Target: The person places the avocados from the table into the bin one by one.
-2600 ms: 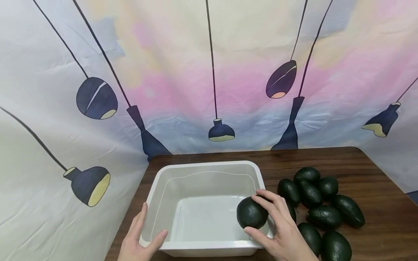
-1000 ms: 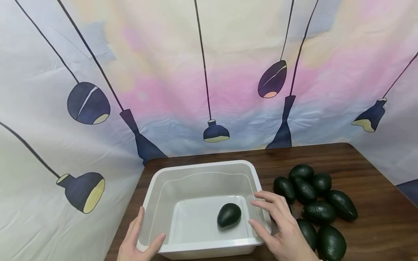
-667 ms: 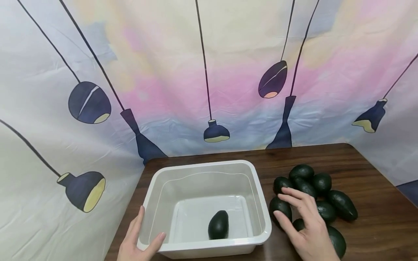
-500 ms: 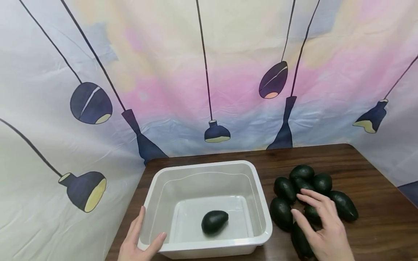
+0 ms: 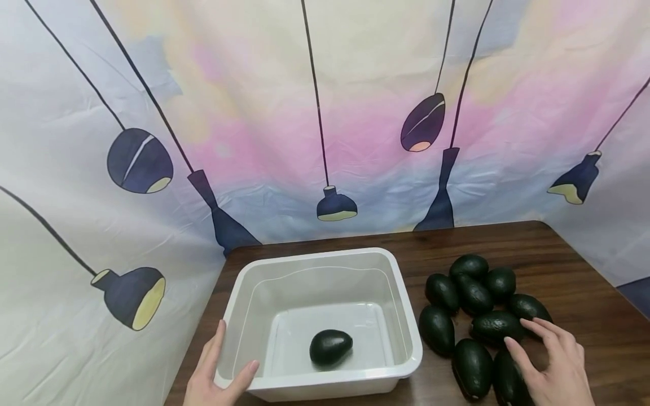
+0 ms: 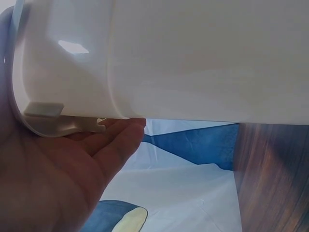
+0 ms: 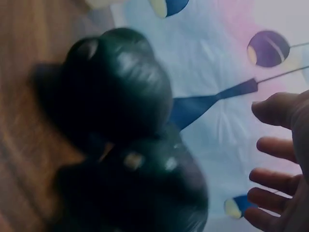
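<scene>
White tub (image 5: pixel 315 285), along the table's (image 5: pixel 599 321) left edge: one avocado (image 5: pixel 330 347) within. Left hand (image 5: pixel 215 372) — straight-fingered, touching the tub's near-left corner. Right hand (image 5: pixel 553 361) — spread, near nine avocados (image 5: pixel 474 295) toward the table's right edge.

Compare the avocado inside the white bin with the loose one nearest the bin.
The binned avocado lies inside the white bin; the loose avocado lies on the table. The binned avocado lies crosswise, narrow end to the right; the loose avocado runs more front to back. The binned avocado is alone; the loose avocado sits beside other avocados. Both are dark green, and neither is held.
</scene>
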{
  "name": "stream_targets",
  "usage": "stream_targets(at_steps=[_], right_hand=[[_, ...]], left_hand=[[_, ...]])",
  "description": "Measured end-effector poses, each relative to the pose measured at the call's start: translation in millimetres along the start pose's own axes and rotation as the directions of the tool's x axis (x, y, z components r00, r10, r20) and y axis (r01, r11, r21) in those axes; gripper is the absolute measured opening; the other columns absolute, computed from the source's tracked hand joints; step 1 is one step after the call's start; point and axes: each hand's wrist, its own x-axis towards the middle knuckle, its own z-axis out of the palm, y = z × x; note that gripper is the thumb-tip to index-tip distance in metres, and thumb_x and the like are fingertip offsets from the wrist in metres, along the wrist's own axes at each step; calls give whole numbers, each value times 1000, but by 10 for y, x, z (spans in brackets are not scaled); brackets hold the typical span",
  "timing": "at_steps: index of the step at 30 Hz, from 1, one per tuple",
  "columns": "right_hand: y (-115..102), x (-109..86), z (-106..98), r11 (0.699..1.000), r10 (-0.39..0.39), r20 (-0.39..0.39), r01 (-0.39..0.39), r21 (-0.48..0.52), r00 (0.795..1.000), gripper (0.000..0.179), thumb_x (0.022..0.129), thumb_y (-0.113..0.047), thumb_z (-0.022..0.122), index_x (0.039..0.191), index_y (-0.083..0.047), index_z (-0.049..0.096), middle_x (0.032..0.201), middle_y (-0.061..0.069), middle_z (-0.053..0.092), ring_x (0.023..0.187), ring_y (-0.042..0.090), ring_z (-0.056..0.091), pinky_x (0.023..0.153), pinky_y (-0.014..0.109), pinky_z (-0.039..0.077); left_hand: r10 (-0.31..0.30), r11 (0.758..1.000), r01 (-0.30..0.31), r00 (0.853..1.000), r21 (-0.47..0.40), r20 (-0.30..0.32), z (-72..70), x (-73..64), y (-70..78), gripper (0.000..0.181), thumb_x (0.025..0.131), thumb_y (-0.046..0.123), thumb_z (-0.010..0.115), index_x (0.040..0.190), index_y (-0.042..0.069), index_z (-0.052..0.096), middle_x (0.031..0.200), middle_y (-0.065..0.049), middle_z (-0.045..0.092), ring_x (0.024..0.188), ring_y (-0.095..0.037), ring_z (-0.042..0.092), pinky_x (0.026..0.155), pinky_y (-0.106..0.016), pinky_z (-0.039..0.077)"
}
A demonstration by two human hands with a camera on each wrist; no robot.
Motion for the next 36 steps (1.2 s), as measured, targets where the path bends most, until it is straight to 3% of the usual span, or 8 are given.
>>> stream_targets(at_steps=[2,7,13,21,26,36], right_hand=[[79,-13,14,1000,19,16,-19,-20,1000,43,88,-20,68,117,9,56,120,33,43,108,49,33,94,64,16],[218,-38,47,996,77,81,-74,-44,994,50,91,-26,64,121,11,51,123,35,37,108,52,29,89,65,16],[330,-54,95,988,139,170,-125,-94,976,58,92,-35,60,125,11,47,125,37,32,110,55,25,86,64,17],[387,-64,144,983,170,250,-147,-109,953,63,94,-41,55,127,12,44,126,38,29,112,55,22,87,66,16],[408,-52,137,974,222,312,-194,-117,924,68,94,-46,53,130,11,42,128,39,26,113,58,19,86,67,18],[435,-50,118,964,266,452,-218,-155,852,83,91,-59,48,136,9,35,131,41,23,114,59,19,78,65,29]], left_hand=[[8,1000,-8,1000,2,-5,-2,6,2,101,79,54,69,153,19,9,149,-18,23,121,-37,37,89,-61,38],[-46,999,46,998,-10,46,-32,0,-13,103,79,55,69,152,24,4,153,-22,10,130,-42,24,92,-70,28],[-79,997,80,994,-13,75,-30,-8,-33,103,79,56,68,152,27,0,153,-23,5,130,-44,22,92,-72,26],[-63,998,63,997,-9,50,-29,-9,-26,104,78,56,69,152,24,3,153,-23,7,130,-44,23,92,-72,25],[-66,998,66,997,-3,50,-24,-5,-29,104,79,56,68,152,24,3,153,-24,8,129,-44,24,92,-71,26],[-84,996,85,994,-15,73,-28,-3,-36,103,80,56,67,152,26,-1,154,-23,4,130,-44,21,92,-72,24]])
